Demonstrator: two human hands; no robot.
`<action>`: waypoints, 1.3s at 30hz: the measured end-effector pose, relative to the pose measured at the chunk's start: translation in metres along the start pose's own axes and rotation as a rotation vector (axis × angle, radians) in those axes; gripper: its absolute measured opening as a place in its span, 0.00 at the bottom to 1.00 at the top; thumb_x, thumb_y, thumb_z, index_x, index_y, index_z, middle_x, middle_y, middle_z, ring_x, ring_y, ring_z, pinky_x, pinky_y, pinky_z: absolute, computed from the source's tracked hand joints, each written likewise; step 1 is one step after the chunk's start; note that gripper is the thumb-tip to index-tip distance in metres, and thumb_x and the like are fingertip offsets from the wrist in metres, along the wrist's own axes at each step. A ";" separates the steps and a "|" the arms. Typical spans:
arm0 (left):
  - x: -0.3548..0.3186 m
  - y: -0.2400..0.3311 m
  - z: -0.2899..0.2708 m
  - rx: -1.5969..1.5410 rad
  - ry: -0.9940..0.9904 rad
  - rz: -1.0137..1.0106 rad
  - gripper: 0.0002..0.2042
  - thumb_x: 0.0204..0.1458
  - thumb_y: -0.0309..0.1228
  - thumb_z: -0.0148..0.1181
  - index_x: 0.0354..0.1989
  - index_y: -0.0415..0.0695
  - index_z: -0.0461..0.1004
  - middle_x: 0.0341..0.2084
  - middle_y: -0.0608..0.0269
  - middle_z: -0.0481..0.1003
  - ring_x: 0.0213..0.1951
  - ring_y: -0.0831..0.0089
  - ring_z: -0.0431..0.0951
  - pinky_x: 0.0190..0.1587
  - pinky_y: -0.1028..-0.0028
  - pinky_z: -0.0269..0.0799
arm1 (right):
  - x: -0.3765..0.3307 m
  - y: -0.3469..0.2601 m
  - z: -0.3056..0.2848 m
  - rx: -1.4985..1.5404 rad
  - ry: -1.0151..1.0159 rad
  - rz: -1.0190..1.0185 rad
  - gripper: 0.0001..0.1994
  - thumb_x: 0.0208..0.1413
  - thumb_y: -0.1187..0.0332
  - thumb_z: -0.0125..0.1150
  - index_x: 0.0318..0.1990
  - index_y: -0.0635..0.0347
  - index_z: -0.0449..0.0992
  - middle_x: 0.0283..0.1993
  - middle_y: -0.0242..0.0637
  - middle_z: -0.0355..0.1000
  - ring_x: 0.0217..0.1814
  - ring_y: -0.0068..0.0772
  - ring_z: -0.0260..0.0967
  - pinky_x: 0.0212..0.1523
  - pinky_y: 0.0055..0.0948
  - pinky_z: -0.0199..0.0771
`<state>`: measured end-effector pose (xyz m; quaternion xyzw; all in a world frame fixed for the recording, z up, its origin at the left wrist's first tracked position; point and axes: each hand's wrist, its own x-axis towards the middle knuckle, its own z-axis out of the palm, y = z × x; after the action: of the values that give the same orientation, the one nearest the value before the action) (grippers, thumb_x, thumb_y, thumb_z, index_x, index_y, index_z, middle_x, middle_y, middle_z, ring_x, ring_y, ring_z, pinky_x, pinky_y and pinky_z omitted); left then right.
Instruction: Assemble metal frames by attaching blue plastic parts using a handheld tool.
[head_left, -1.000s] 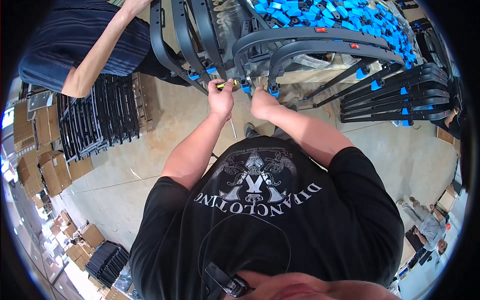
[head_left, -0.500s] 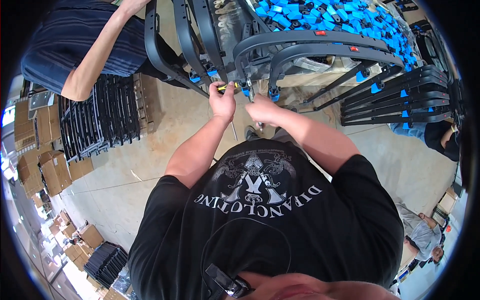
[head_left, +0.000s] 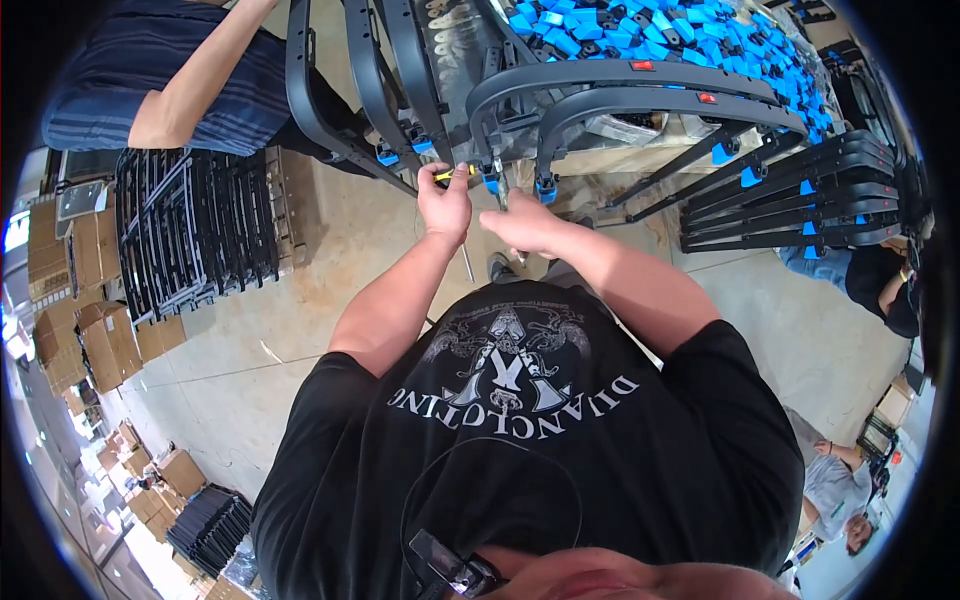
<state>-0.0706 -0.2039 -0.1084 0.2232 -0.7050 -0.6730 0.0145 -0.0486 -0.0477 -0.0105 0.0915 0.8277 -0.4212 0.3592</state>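
My left hand (head_left: 445,203) grips a small yellow-handled tool (head_left: 452,173), held up against the underside of a black curved frame part (head_left: 620,85) with blue end caps (head_left: 491,184). My right hand (head_left: 523,225) is closed around a thin metal rod-like tool (head_left: 503,195), just below the same blue-capped end. Both hands are close together in front of my chest. What the tool tips touch is hidden by the fingers.
A pile of small blue parts (head_left: 640,30) lies on the bench behind the frames. More black frames are stacked at right (head_left: 800,200) and on the floor at left (head_left: 190,230). Another person in a striped shirt (head_left: 170,90) stands upper left. Cardboard boxes (head_left: 90,340) line the left.
Both hands have dropped slightly away from the frame's blue-capped end and drawn closer together; my right hand has shifted down and toward my body.
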 end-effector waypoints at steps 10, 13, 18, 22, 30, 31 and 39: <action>-0.006 0.015 0.001 0.025 -0.047 -0.064 0.18 0.56 0.36 0.69 0.48 0.42 0.68 0.28 0.66 0.71 0.28 0.77 0.68 0.31 0.73 0.67 | 0.032 0.050 0.028 -0.243 0.088 -0.026 0.33 0.54 0.61 0.61 0.60 0.81 0.60 0.52 0.64 0.74 0.54 0.56 0.76 0.52 0.43 0.75; -0.008 0.022 0.002 -0.016 -0.032 -0.085 0.25 0.55 0.35 0.70 0.55 0.41 0.64 0.27 0.66 0.71 0.27 0.80 0.68 0.29 0.75 0.66 | 0.011 0.051 0.026 0.360 -0.049 -0.020 0.29 0.56 0.63 0.59 0.61 0.74 0.62 0.56 0.65 0.71 0.61 0.59 0.70 0.60 0.46 0.70; -0.021 0.006 -0.009 0.077 -0.046 -0.066 0.25 0.52 0.33 0.70 0.54 0.39 0.66 0.28 0.62 0.75 0.30 0.73 0.74 0.34 0.70 0.72 | 0.025 0.062 0.042 -0.014 0.105 -0.113 0.26 0.59 0.64 0.55 0.58 0.77 0.61 0.55 0.69 0.70 0.60 0.63 0.70 0.60 0.48 0.69; -0.036 -0.002 -0.005 0.466 -0.133 -0.101 0.19 0.48 0.34 0.67 0.46 0.39 0.72 0.32 0.55 0.79 0.34 0.62 0.80 0.41 0.65 0.75 | 0.026 0.059 0.040 -0.065 0.099 -0.077 0.25 0.60 0.67 0.51 0.58 0.81 0.57 0.55 0.72 0.69 0.59 0.66 0.70 0.61 0.49 0.69; -0.005 -0.052 0.007 0.468 -0.038 0.091 0.13 0.49 0.35 0.66 0.35 0.38 0.75 0.28 0.57 0.81 0.32 0.64 0.81 0.39 0.66 0.76 | 0.016 0.043 0.040 -0.005 0.069 -0.015 0.24 0.60 0.67 0.50 0.57 0.81 0.59 0.56 0.70 0.69 0.61 0.63 0.69 0.61 0.44 0.69; 0.001 -0.058 0.006 0.412 -0.013 0.128 0.12 0.49 0.34 0.65 0.34 0.39 0.74 0.28 0.57 0.81 0.31 0.66 0.81 0.39 0.67 0.75 | 0.014 0.039 0.040 0.005 0.054 -0.011 0.24 0.61 0.66 0.50 0.57 0.81 0.60 0.56 0.69 0.69 0.62 0.61 0.69 0.61 0.43 0.69; -0.004 -0.044 -0.001 0.209 -0.125 0.063 0.10 0.53 0.33 0.66 0.35 0.38 0.75 0.28 0.65 0.79 0.31 0.74 0.78 0.38 0.71 0.73 | 0.032 0.073 0.052 0.230 0.208 -0.049 0.17 0.60 0.68 0.55 0.53 0.67 0.66 0.41 0.50 0.75 0.41 0.44 0.76 0.44 0.39 0.75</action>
<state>-0.0538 -0.2033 -0.1489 0.1586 -0.7777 -0.6075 -0.0316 -0.0114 -0.0467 -0.0979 0.1548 0.8087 -0.5103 0.2484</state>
